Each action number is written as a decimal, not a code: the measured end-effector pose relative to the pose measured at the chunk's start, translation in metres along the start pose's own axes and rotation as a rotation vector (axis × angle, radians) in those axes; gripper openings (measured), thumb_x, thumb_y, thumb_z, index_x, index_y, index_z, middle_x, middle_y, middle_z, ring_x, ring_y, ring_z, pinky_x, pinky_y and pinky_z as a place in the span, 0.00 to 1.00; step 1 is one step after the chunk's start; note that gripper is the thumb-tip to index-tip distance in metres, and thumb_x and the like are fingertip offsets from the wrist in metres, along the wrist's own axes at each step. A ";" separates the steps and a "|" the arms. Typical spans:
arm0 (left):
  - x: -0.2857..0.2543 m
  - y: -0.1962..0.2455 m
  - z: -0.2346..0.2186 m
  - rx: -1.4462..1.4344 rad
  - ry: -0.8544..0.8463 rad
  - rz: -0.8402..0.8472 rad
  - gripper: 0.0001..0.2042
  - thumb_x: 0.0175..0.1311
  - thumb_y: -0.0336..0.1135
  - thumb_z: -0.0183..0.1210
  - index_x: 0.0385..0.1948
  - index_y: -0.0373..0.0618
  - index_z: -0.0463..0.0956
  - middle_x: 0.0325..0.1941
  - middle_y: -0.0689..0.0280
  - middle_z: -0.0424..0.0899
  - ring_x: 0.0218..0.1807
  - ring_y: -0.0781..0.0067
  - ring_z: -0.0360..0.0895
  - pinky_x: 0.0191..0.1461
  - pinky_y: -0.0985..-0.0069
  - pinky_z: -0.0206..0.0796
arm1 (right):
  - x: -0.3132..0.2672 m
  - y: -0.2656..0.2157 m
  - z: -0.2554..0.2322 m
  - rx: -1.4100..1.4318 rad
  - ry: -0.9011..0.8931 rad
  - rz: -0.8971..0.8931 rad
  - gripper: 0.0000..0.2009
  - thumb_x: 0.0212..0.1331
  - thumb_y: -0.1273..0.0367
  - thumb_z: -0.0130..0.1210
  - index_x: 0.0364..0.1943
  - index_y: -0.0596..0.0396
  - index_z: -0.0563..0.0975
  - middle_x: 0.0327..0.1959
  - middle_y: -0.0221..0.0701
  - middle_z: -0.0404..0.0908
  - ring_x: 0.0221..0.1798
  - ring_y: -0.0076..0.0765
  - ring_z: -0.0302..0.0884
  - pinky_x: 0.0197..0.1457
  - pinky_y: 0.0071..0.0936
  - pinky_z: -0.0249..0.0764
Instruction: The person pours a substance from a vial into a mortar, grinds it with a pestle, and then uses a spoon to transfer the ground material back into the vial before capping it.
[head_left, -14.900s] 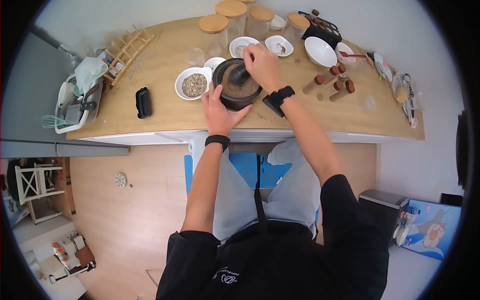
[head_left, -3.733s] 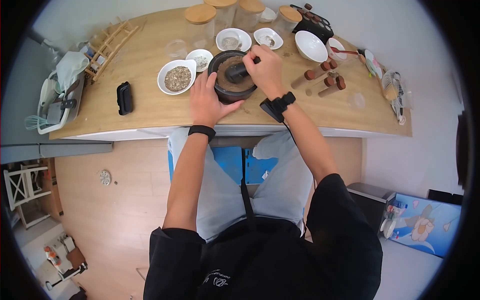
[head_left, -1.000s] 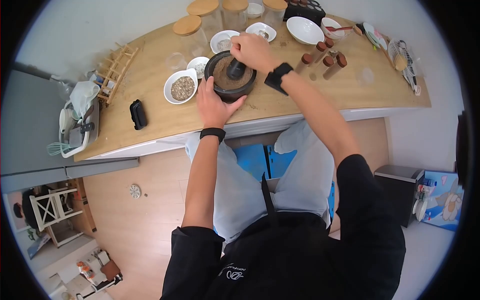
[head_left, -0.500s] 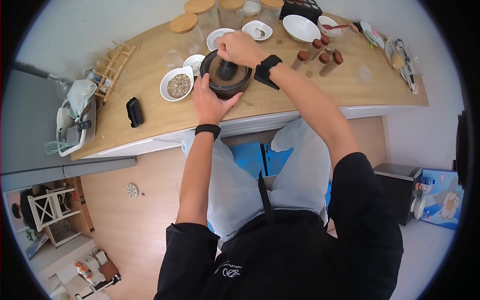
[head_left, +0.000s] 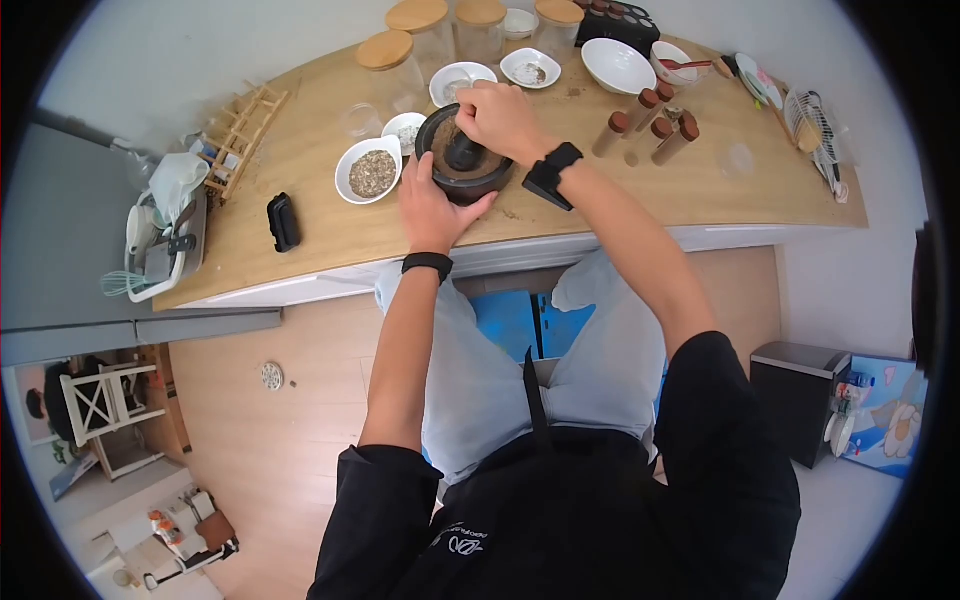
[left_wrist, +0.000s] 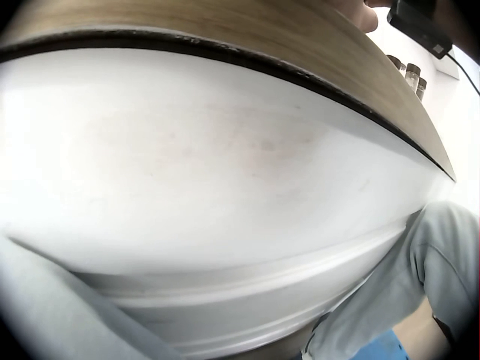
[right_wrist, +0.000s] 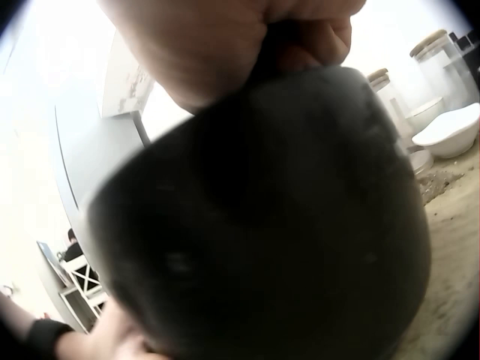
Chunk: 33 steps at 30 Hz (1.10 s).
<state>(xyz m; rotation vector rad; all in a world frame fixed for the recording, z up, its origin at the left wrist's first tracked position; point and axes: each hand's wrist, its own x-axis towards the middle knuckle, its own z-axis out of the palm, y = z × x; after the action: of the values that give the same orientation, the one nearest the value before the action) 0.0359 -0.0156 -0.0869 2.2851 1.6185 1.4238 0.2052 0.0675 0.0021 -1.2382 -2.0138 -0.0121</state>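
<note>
White bowls (head_left: 508, 68) separate lidded jars (head_left: 395, 80) from the mortar (head_left: 466, 190) the left hand (head_left: 434, 212) cups, right hand (head_left: 502, 118) gripping the pestle (head_left: 463, 153).

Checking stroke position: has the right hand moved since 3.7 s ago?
Yes: the right hand has shifted left, judged against the squarish white dish.

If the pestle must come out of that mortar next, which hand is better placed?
Probably the right. The right hand has its fingers round the upper part of the pestle, while the left hand holds the outside of the mortar.
</note>
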 end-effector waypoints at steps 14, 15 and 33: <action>0.005 0.007 -0.007 0.002 -0.011 0.003 0.52 0.34 0.60 0.82 0.61 0.36 0.65 0.58 0.44 0.75 0.60 0.40 0.73 0.64 0.53 0.68 | -0.005 -0.005 -0.026 0.038 0.153 0.038 0.06 0.55 0.70 0.60 0.25 0.54 0.77 0.25 0.35 0.78 0.28 0.51 0.78 0.31 0.45 0.74; 0.005 0.006 -0.006 0.005 -0.007 0.000 0.52 0.34 0.60 0.82 0.61 0.36 0.65 0.58 0.44 0.75 0.60 0.40 0.73 0.64 0.53 0.68 | -0.006 -0.003 -0.026 0.041 0.151 0.033 0.06 0.55 0.70 0.60 0.25 0.54 0.77 0.25 0.35 0.78 0.28 0.51 0.78 0.31 0.45 0.74; 0.002 0.000 0.000 -0.003 0.067 0.057 0.52 0.33 0.56 0.83 0.62 0.43 0.63 0.59 0.45 0.74 0.60 0.40 0.73 0.63 0.51 0.67 | -0.009 -0.003 -0.003 0.072 0.198 0.092 0.06 0.54 0.69 0.60 0.24 0.54 0.77 0.25 0.38 0.79 0.30 0.54 0.80 0.35 0.47 0.75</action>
<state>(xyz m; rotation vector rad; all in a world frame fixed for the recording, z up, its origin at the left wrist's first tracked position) 0.0361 -0.0149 -0.0854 2.3251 1.5785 1.5299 0.2068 0.0574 0.0003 -1.2335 -1.7714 -0.0167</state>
